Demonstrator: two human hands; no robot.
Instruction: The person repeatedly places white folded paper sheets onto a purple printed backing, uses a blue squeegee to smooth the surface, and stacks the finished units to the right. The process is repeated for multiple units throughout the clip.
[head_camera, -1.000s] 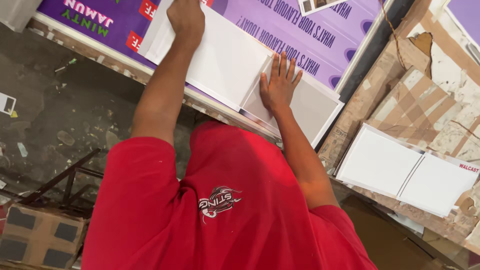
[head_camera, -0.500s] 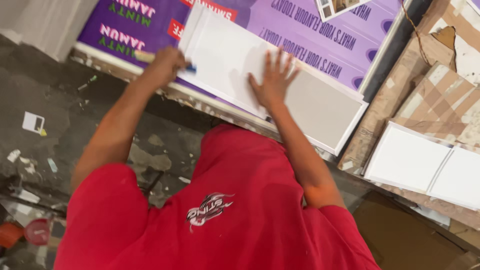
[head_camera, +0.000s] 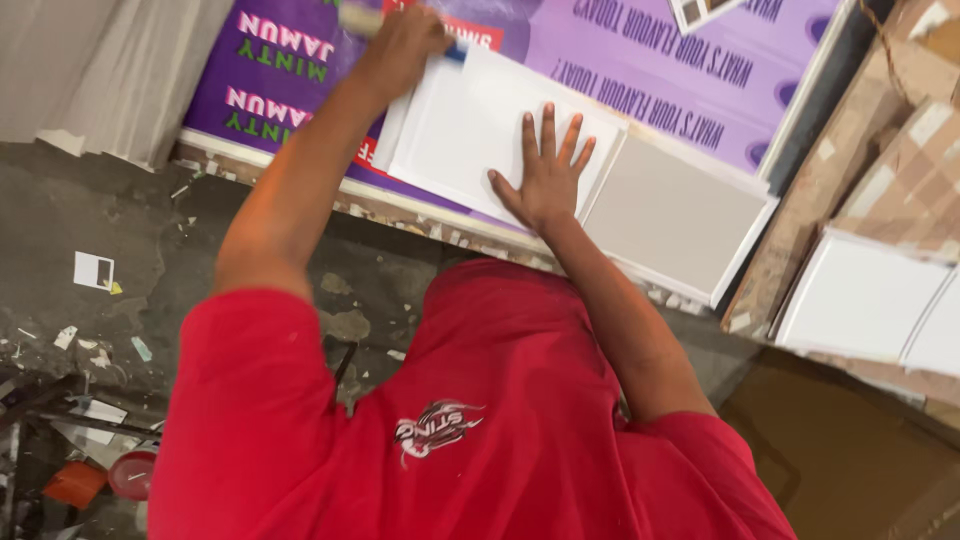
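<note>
- The left hand (head_camera: 398, 48) has its fingers curled tight around a small tool, probably a brush (head_camera: 360, 18); the pale end is blurred, with a blue bit showing by the knuckles. It sits at the top left corner of the white board (head_camera: 470, 135).
- The right hand (head_camera: 548, 170) lies flat, fingers spread wide, gripping nothing, and pins the board's lower right part down.
- The white board lies tilted on a purple printed sheet (head_camera: 640, 60) that covers the worktop (head_camera: 400, 205), touching a grey board (head_camera: 675, 215) to its right.
- More white boards (head_camera: 865, 300) rest on brown cartons (head_camera: 900, 170), well apart.
- Judged step: coating or wiping the board's face, with the stroke at the corner.
- Next move likely calls for an even sweep across the face while the flat hand keeps the board from sliding.
</note>
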